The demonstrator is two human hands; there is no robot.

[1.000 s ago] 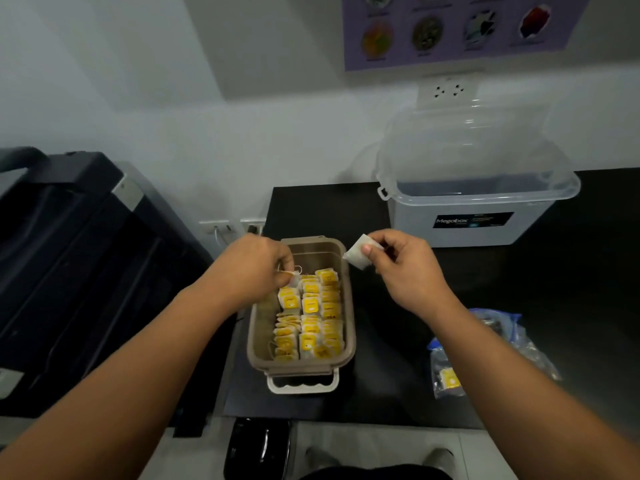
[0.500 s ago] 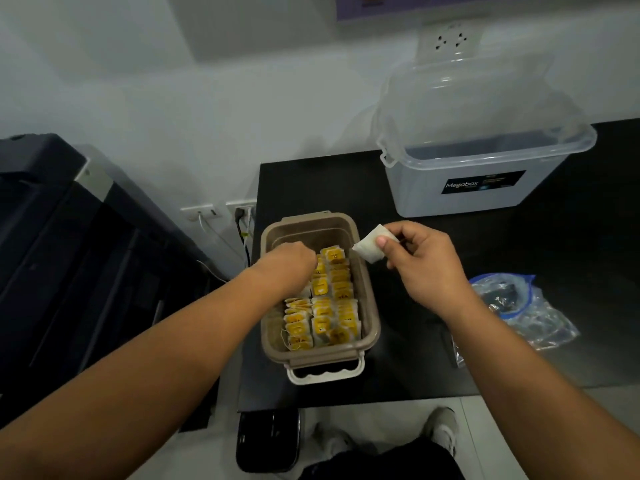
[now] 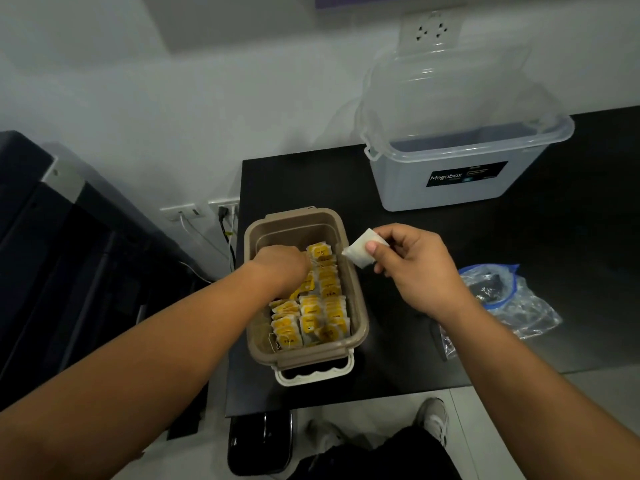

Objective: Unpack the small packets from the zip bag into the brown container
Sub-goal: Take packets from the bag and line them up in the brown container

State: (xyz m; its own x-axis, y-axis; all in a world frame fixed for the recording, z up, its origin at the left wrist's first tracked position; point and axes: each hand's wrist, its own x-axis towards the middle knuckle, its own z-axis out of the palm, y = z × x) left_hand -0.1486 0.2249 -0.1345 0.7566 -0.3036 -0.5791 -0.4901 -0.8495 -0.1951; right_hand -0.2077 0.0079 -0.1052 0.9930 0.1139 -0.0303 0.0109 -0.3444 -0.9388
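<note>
Brown plastic forms the container (image 3: 359, 306), which sits at the centre of the frame on a black table (image 3: 519, 237), its pale latch turned toward the lower edge. Rows of small packets (image 3: 311, 317) with yellow labels stand packed in its nearer part; the far end holds none. The left hand (image 3: 280, 268) reaches down into the container among the packets, knuckles up. Its fingertips are hidden, so I cannot tell whether it grips anything. The right hand (image 3: 415, 268) hovers just right of the container's rim, thumb and fingers pinching one white packet (image 3: 362, 252) above the rim's edge. The zip bag (image 3: 509, 303) lies crumpled on the table at the right of the frame, past the right wrist. A clear storage box (image 3: 450, 178) stands open at the upper right, against the wall.
</note>
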